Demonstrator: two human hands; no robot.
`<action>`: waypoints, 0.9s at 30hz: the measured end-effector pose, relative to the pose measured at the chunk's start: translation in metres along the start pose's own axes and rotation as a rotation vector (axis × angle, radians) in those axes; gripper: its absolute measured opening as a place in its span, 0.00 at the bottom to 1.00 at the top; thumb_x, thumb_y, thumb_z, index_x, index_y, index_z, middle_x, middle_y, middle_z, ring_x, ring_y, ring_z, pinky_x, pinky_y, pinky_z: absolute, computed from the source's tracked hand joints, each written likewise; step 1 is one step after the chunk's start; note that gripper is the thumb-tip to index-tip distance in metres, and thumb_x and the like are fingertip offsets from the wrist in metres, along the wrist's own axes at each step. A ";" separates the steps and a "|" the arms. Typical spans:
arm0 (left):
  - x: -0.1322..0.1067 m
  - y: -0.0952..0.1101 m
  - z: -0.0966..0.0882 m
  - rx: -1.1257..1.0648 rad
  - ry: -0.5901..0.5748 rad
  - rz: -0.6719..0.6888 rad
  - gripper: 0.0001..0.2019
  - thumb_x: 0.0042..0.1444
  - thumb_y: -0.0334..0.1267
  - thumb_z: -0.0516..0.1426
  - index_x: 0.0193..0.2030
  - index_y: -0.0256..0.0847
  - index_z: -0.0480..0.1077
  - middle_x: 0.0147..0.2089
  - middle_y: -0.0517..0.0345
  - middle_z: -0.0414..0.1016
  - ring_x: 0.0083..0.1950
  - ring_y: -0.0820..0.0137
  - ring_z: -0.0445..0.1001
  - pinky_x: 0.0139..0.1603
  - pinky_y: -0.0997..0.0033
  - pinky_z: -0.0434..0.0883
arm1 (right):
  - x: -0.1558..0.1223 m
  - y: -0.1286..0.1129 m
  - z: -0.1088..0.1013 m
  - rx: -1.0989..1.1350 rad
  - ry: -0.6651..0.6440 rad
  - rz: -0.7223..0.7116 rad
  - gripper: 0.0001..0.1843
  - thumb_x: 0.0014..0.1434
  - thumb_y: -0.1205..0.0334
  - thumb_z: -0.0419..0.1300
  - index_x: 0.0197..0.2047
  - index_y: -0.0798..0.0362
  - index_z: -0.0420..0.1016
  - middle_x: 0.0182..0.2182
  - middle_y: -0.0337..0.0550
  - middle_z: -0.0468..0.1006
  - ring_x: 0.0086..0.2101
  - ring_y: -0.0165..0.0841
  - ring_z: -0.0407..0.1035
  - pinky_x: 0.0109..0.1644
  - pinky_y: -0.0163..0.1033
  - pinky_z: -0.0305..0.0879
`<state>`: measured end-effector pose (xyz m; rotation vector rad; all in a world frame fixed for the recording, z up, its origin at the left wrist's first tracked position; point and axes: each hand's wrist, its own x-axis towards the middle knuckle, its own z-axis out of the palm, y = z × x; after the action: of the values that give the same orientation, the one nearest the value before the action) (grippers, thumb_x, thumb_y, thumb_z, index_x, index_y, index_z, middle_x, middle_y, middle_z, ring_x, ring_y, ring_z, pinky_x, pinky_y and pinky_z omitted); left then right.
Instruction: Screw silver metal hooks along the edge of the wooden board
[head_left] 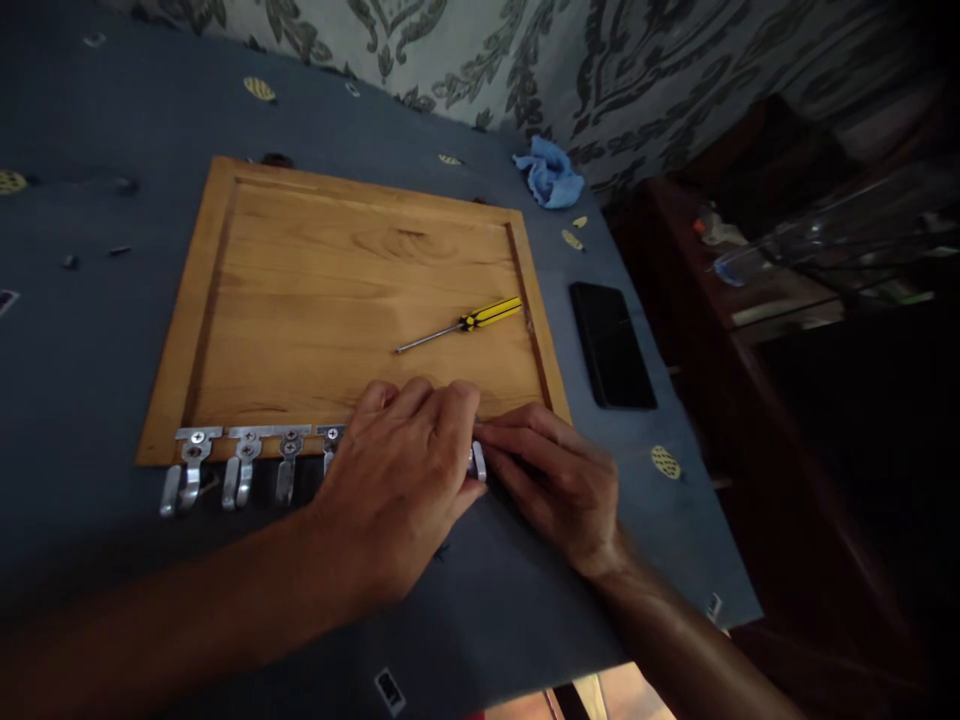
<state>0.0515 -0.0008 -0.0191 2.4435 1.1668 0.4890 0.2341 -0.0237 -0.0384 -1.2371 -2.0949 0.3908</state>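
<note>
A framed wooden panel (360, 290) lies flat, with a silvery metal hook rail (247, 440) along its near edge. Double hooks on the rail stick out past the wood toward me. My left hand (405, 480) is closed over the right part of the rail, hiding several of its hooks. One hook tip (478, 461) shows beside its fingers. My right hand (559, 480) pinches at the rail's right end, close against the left; whatever lies between its fingertips is hidden. A yellow-and-black screwdriver (465, 325) rests on the panel beyond both hands.
The blue patterned cloth (450, 640) covers the table. A black phone (613, 345) lies right of the panel, and a crumpled blue cloth (551, 175) sits at the far right corner. Small dark pieces (70, 262) are scattered at left. Dark furniture (750, 350) stands beyond the right edge.
</note>
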 end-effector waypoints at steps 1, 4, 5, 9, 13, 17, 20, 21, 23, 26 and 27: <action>0.000 0.000 0.000 0.001 -0.001 -0.001 0.20 0.53 0.34 0.65 0.46 0.40 0.58 0.48 0.50 0.75 0.49 0.57 0.73 0.48 0.54 0.66 | 0.000 0.000 0.000 0.002 -0.003 0.005 0.18 0.61 0.72 0.60 0.51 0.44 0.78 0.33 0.40 0.77 0.32 0.29 0.74 0.34 0.33 0.73; 0.000 0.000 0.000 0.003 -0.007 0.003 0.21 0.53 0.34 0.65 0.47 0.40 0.58 0.48 0.49 0.75 0.48 0.57 0.73 0.48 0.54 0.67 | -0.002 0.001 -0.001 -0.003 -0.005 0.032 0.20 0.60 0.71 0.62 0.53 0.43 0.77 0.33 0.39 0.78 0.32 0.29 0.75 0.35 0.34 0.74; 0.000 -0.001 0.000 0.005 -0.006 0.006 0.21 0.53 0.34 0.65 0.47 0.40 0.58 0.48 0.50 0.75 0.48 0.57 0.73 0.48 0.54 0.67 | -0.003 0.001 -0.002 -0.004 -0.002 0.042 0.21 0.60 0.71 0.62 0.54 0.43 0.76 0.33 0.39 0.78 0.32 0.29 0.75 0.35 0.34 0.74; 0.000 -0.001 0.000 0.019 0.003 0.008 0.21 0.53 0.35 0.65 0.47 0.41 0.58 0.47 0.51 0.75 0.47 0.58 0.73 0.47 0.57 0.67 | -0.011 -0.003 -0.007 0.029 0.043 0.126 0.22 0.59 0.69 0.63 0.56 0.44 0.74 0.34 0.39 0.79 0.31 0.30 0.74 0.34 0.36 0.73; 0.000 -0.001 -0.001 0.026 -0.010 -0.001 0.21 0.54 0.35 0.64 0.48 0.40 0.57 0.48 0.51 0.75 0.48 0.58 0.73 0.46 0.57 0.66 | -0.015 -0.017 -0.010 0.125 0.058 0.271 0.07 0.60 0.66 0.63 0.40 0.47 0.80 0.30 0.38 0.79 0.31 0.30 0.75 0.33 0.36 0.72; -0.001 0.000 -0.002 0.032 -0.018 0.017 0.22 0.54 0.34 0.64 0.49 0.40 0.57 0.49 0.50 0.75 0.49 0.57 0.72 0.46 0.57 0.66 | -0.015 -0.030 -0.006 0.231 0.027 0.400 0.06 0.61 0.62 0.62 0.32 0.50 0.78 0.24 0.37 0.76 0.24 0.28 0.70 0.26 0.35 0.67; -0.001 0.000 -0.002 0.034 -0.023 0.020 0.23 0.54 0.33 0.63 0.51 0.39 0.56 0.49 0.49 0.75 0.49 0.57 0.72 0.46 0.57 0.66 | -0.015 -0.033 -0.003 0.276 0.027 0.495 0.10 0.61 0.60 0.62 0.28 0.51 0.77 0.20 0.36 0.72 0.20 0.27 0.64 0.22 0.34 0.62; -0.001 0.000 -0.002 0.032 -0.022 0.020 0.23 0.54 0.33 0.63 0.52 0.39 0.56 0.49 0.49 0.75 0.49 0.57 0.72 0.47 0.57 0.66 | -0.015 -0.033 -0.002 0.295 0.026 0.524 0.10 0.61 0.59 0.62 0.28 0.51 0.77 0.20 0.36 0.72 0.19 0.27 0.63 0.21 0.34 0.60; -0.001 0.000 -0.003 0.028 -0.021 0.021 0.24 0.54 0.33 0.63 0.53 0.39 0.56 0.49 0.50 0.75 0.49 0.58 0.72 0.47 0.57 0.66 | -0.014 -0.032 -0.002 0.340 0.028 0.566 0.11 0.60 0.57 0.62 0.28 0.51 0.77 0.19 0.36 0.71 0.18 0.27 0.61 0.19 0.34 0.58; -0.002 0.000 -0.004 0.031 -0.024 0.019 0.24 0.53 0.32 0.63 0.53 0.39 0.56 0.48 0.50 0.75 0.47 0.58 0.71 0.47 0.57 0.66 | -0.012 -0.030 -0.003 0.393 0.017 0.583 0.12 0.59 0.55 0.63 0.27 0.51 0.78 0.18 0.36 0.70 0.17 0.26 0.61 0.18 0.34 0.57; -0.002 0.000 -0.004 0.030 -0.025 0.017 0.24 0.53 0.32 0.63 0.53 0.39 0.56 0.48 0.51 0.75 0.47 0.59 0.71 0.46 0.57 0.66 | -0.011 -0.029 -0.004 0.401 0.010 0.581 0.12 0.59 0.55 0.63 0.27 0.50 0.78 0.18 0.35 0.70 0.17 0.26 0.61 0.18 0.33 0.57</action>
<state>0.0484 -0.0012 -0.0155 2.4799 1.1515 0.4476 0.2214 -0.0487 -0.0236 -1.5627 -1.5077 1.0033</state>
